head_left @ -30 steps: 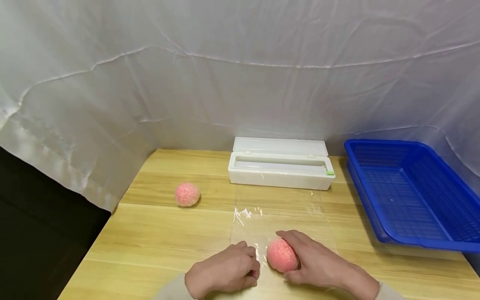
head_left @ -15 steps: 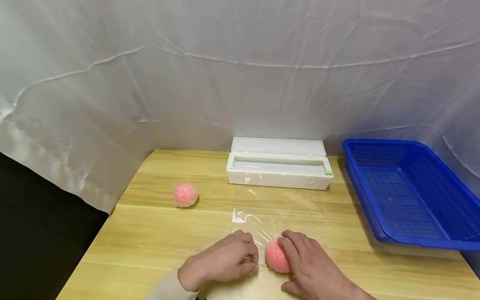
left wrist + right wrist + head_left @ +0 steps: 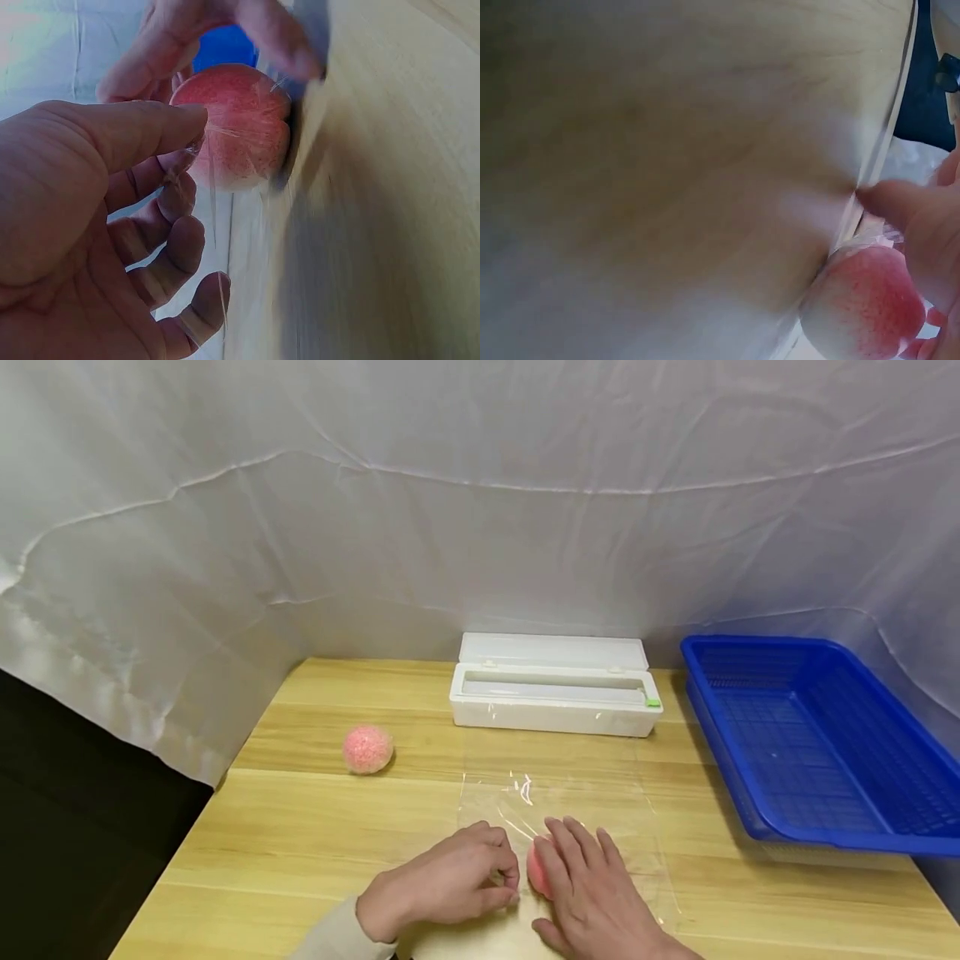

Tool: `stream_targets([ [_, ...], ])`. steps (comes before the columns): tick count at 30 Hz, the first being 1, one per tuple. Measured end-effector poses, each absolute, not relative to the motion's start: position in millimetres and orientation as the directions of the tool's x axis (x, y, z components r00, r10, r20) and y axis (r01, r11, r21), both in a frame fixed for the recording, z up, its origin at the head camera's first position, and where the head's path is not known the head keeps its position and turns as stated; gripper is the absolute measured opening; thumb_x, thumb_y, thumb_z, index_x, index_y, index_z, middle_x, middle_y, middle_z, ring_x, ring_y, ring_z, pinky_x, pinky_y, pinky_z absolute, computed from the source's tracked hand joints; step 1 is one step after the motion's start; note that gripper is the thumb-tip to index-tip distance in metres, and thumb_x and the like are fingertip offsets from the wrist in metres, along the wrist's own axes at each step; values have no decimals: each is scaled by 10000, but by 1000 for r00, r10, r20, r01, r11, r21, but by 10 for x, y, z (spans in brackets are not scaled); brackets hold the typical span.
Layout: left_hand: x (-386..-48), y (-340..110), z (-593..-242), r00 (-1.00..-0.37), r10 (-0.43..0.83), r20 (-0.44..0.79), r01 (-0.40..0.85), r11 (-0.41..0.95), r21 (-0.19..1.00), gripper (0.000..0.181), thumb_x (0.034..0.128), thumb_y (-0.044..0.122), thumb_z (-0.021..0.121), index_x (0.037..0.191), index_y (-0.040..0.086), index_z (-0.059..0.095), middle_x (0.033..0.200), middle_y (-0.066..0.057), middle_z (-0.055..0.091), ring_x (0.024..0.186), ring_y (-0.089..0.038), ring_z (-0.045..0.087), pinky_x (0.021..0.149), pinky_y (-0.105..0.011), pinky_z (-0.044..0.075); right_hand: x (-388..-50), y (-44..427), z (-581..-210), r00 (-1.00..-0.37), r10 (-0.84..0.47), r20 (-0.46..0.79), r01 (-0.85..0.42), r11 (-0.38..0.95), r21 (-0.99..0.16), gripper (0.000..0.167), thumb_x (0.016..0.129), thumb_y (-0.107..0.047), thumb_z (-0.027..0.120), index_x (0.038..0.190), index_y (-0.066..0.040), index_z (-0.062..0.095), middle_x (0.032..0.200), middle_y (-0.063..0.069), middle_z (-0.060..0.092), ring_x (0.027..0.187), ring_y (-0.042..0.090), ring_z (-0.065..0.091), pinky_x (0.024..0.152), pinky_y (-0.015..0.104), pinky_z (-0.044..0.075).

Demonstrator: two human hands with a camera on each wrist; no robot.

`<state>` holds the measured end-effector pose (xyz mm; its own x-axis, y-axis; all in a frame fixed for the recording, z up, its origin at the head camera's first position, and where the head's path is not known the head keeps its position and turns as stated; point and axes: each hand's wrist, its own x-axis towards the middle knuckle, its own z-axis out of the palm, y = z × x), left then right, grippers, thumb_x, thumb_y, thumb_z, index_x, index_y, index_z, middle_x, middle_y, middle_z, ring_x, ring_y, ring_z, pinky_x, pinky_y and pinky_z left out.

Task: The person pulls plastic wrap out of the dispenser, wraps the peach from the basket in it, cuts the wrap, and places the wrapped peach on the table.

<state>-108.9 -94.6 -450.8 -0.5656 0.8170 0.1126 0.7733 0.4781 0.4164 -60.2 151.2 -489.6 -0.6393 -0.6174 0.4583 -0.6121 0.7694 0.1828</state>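
Note:
A pink peach [image 3: 538,868] sits on a sheet of clear cling film [image 3: 562,777] on the wooden table; its crease shows on the peach [image 3: 236,124] in the left wrist view. Left of it, my left hand [image 3: 457,881] pinches gathered film between thumb and fingertips, and the film stretches across the peach. My right hand [image 3: 596,885] lies over the peach's right side, fingers extended, hiding much of it. In the right wrist view the peach [image 3: 866,304] is beside that hand, its thumb near the tabletop. A second peach [image 3: 367,749] rests farther left.
At the back stands a white cling film box [image 3: 555,714], lid up, with a green slider [image 3: 652,702] at its right end. The film runs forward from it. A blue plastic basket [image 3: 750,802] stands on the right. Grey cloth [image 3: 480,552] hangs behind the table.
My right hand has gone from holding the peach's side to lying over it with straighter fingers. The peach has shifted slightly left. My left hand keeps its pinch on the film.

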Motion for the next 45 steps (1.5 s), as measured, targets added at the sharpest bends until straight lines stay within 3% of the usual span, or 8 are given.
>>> stream_targets([
  [6,-1102,-964,-4510,-573,810,122,775,489,400,168,962,304,770,828,302,667,894,174,566,885,2,466,807,-133,398,-631,1635,-4854,-654,-606,453,-618,773,142,586,874,-332,614,1366,-24,531,1330,199,606,1183,389,607,928,582,559],
  [14,-1154,-1018,-4458,-610,790,71,729,524,440,175,965,290,766,831,308,654,918,152,576,906,-10,476,819,-150,424,-746,1861,-4678,-613,-679,404,-720,691,68,738,843,-363,864,1465,-79,586,1420,114,650,1216,263,665,963,427,597],
  [24,-1309,-967,-4280,-656,755,23,697,594,402,64,979,303,731,951,265,688,963,132,600,933,-41,516,871,-215,471,-961,1924,-4371,-704,-691,163,-710,691,-136,616,1027,-418,688,1530,-92,543,1488,101,619,1274,256,663,1007,437,583],
  [29,-1292,-767,-4262,-680,728,86,701,611,368,603,889,460,821,1331,126,583,1240,-7,640,1090,-106,582,972,-277,527,-1060,1927,-4317,-725,-683,92,-685,698,-208,617,1007,-371,722,1526,-87,548,1493,100,609,1283,265,657,1038,460,564],
  [32,-1277,-593,-4346,-658,736,161,740,591,321,840,792,561,892,1376,92,514,1247,-22,629,1082,-104,599,951,-243,542,-1115,1931,-4305,-736,-673,72,-666,702,-251,626,997,-379,735,1536,-122,547,1501,63,567,1212,217,672,1001,431,583],
  [37,-1378,-447,-4457,-675,714,187,714,568,409,613,873,446,862,1304,126,566,1122,43,662,932,-41,600,805,-156,510,-1248,1959,-4306,-732,-681,20,-639,676,-367,541,1050,-417,649,1508,-140,569,1420,-68,517,1110,77,591,948,342,568],
  [41,-1487,-433,-4463,-709,694,123,653,580,488,511,916,357,839,1329,150,620,1200,40,713,991,-54,646,854,-192,528,-1311,2014,-4293,-776,-629,-49,-517,679,-521,540,1107,-444,514,1535,-116,528,1465,-66,578,1245,112,607,1054,416,537],
  [45,-1562,-416,-4453,-697,709,104,657,575,487,509,919,369,834,1340,140,661,1236,28,729,1035,-59,657,897,-209,535,-1311,2096,-4240,-839,-538,-87,-375,685,-624,511,1081,-480,557,1406,-91,623,1263,-2,721,1124,151,691,930,380,585],
])
